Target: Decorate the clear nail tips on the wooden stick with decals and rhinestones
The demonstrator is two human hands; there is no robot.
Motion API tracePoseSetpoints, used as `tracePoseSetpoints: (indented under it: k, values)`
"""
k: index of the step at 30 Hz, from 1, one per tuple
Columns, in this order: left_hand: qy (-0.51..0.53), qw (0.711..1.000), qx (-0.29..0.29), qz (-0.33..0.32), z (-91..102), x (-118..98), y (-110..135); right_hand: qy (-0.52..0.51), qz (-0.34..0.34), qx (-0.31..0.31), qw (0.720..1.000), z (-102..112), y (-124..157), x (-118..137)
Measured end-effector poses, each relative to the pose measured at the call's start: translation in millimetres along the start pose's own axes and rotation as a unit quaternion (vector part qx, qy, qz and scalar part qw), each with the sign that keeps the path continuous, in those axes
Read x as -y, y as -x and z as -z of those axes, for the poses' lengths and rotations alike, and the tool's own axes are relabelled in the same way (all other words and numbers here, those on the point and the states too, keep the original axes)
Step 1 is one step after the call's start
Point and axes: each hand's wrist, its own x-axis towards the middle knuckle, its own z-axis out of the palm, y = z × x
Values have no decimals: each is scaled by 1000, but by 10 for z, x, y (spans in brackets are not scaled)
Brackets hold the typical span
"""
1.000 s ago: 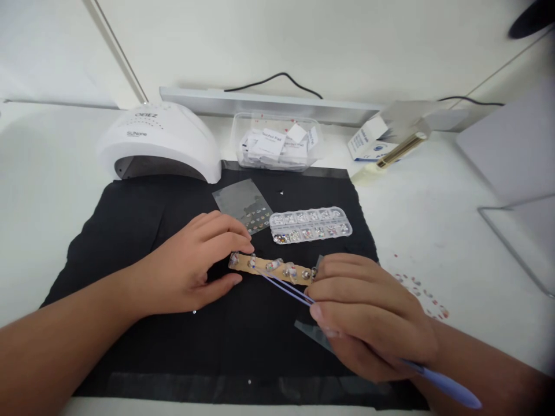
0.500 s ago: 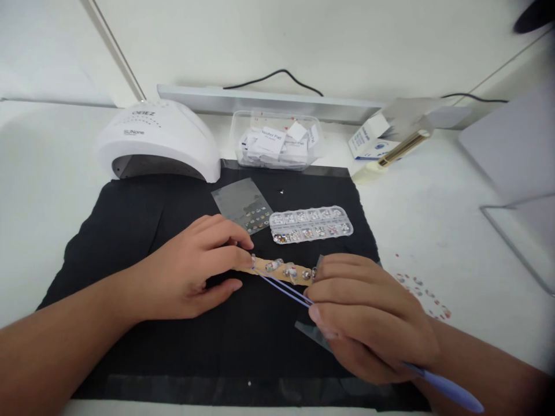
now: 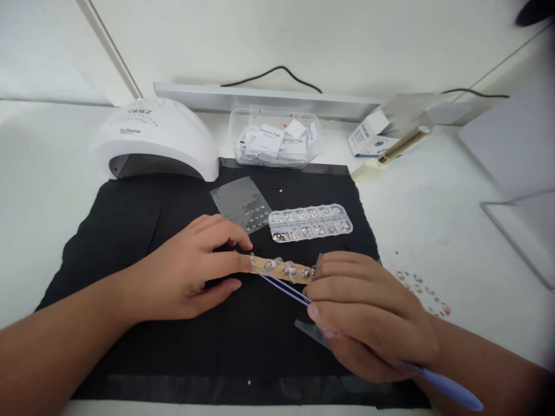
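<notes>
A tan strip [image 3: 282, 269] carrying several decorated nail tips lies on the black mat [image 3: 130, 219]. My left hand [image 3: 191, 270] rests on the mat, its fingertips pressing down the strip's left end, fingers together. My right hand [image 3: 368, 315] is closed around lavender tweezers [image 3: 284, 287], whose tips reach the left part of the strip close to my left fingertips. The tweezers' handle end [image 3: 451, 388] sticks out behind my right wrist.
A clear compartment box of rhinestones [image 3: 310, 222] and a grey sticker sheet [image 3: 243, 203] lie behind the strip. A white nail lamp [image 3: 156, 138], a tub of alcohol pads [image 3: 275, 138] and small boxes [image 3: 373, 138] stand at the back. Loose gems [image 3: 422, 292] dot the white table [image 3: 433, 219].
My left fingers have slid further over the strip's left end, covering the leftmost nail tip. The tweezers' tips have stayed at the strip; the right hand has barely moved.
</notes>
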Motion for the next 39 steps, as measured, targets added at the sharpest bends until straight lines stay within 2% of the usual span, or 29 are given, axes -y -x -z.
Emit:
tracePoseSetpoints:
  k: [25,39]
  values:
    - [-18,1000,14,9,14,-19,-10,8,1,9,1000,0,8,1]
    - [-52,999,15,4,9,-29,-18,24,-1,4,1000,76,-10,6]
